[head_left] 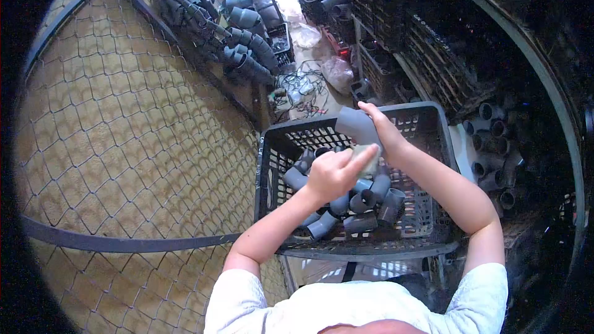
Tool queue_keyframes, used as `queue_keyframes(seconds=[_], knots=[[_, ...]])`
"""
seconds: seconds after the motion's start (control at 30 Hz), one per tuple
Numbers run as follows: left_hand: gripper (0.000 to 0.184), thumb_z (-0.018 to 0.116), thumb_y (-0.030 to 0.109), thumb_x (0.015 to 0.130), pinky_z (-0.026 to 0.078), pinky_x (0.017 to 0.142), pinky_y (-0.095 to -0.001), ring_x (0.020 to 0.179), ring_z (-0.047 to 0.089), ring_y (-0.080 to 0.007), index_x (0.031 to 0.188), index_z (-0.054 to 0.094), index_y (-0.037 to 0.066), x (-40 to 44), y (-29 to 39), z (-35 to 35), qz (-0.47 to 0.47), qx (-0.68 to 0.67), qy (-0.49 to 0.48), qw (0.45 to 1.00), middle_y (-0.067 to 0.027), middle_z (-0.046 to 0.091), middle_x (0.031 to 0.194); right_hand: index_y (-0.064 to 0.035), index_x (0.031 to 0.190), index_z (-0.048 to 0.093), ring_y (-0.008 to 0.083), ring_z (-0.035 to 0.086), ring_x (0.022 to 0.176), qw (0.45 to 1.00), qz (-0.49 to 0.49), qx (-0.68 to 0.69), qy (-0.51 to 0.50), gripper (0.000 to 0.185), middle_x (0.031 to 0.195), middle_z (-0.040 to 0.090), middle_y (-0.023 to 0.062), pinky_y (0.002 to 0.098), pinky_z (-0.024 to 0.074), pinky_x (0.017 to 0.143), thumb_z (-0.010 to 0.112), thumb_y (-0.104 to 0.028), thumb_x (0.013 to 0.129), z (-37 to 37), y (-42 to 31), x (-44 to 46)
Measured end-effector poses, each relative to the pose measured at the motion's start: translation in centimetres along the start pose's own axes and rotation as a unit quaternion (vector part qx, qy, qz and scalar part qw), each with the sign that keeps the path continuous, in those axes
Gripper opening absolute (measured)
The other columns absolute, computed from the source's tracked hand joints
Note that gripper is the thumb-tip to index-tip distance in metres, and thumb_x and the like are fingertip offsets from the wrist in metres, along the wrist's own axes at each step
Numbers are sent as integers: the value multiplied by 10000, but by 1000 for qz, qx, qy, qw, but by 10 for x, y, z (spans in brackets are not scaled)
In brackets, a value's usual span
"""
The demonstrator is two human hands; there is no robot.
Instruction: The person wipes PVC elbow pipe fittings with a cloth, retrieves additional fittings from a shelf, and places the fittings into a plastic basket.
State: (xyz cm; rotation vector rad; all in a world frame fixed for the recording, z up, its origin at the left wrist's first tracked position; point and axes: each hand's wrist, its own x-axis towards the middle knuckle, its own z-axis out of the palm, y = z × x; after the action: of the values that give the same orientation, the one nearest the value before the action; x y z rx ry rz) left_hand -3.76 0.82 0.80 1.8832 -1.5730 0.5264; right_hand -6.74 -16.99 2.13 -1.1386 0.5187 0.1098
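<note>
A grey plastic pipe elbow [355,122] is held in my right hand [386,131], above the far half of a black crate [437,125]. My left hand [335,174] is closed around a pale, crumpled cloth [367,158], which is at the near end of the elbow. The cloth is slightly blurred, and whether it touches the elbow is hard to see. Below both hands, several loose grey pipe fittings [323,225] lie in the crate. My wrist and fingers hide some of them.
A chain-link fence [124,136] runs along the left. Grey pipe fittings [245,18] are piled beyond it. Stacked black crates [427,43] and more fittings [492,142] stand at the right. Cables [303,89] and a plastic bag [338,74] lie on the floor ahead.
</note>
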Motion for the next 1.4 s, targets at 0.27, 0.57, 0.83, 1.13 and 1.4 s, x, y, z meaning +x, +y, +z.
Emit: queue_keyframes(seconds=[0.27,0.57,0.83,1.13,1.4], knots=[[724,632,46,653,478,517,-368,546,567,-255,1371,565,115,4,-26,-3,-39,-1,122,992,-83,572,687,-192,1067,643,108,603,770,998,44,37,-31,511,865,647,12,287,488,654,431,-634,924,17,-17,-25],[556,593,6,772,547,639,-385,746,693,-323,1327,580,48,8,-33,-18,-135,-60,96,984,-203,701,971,-195,1185,594,121,620,859,993,52,-5,-109,524,976,644,17,348,532,698,472,-640,937,20,-16,-26],[713,635,58,645,498,536,-380,555,599,-245,1354,570,86,11,-28,-20,-23,20,89,996,-67,642,749,-63,1123,625,139,656,849,994,-77,-22,-77,476,993,667,45,297,548,715,470,-497,1002,12,-7,-19],[680,660,75,691,530,579,-385,631,657,-288,1363,565,112,7,-19,-17,-62,37,-24,997,-146,700,893,-48,1134,651,114,596,905,994,-69,-75,-38,489,977,665,22,275,465,820,508,-491,984,9,-7,-17],[683,649,110,630,507,554,-348,583,621,-229,1312,615,98,2,-17,-16,36,35,-14,999,-90,687,820,-104,1130,643,143,623,895,997,-46,-31,-45,515,969,660,39,302,486,799,447,-554,972,2,3,-1]])
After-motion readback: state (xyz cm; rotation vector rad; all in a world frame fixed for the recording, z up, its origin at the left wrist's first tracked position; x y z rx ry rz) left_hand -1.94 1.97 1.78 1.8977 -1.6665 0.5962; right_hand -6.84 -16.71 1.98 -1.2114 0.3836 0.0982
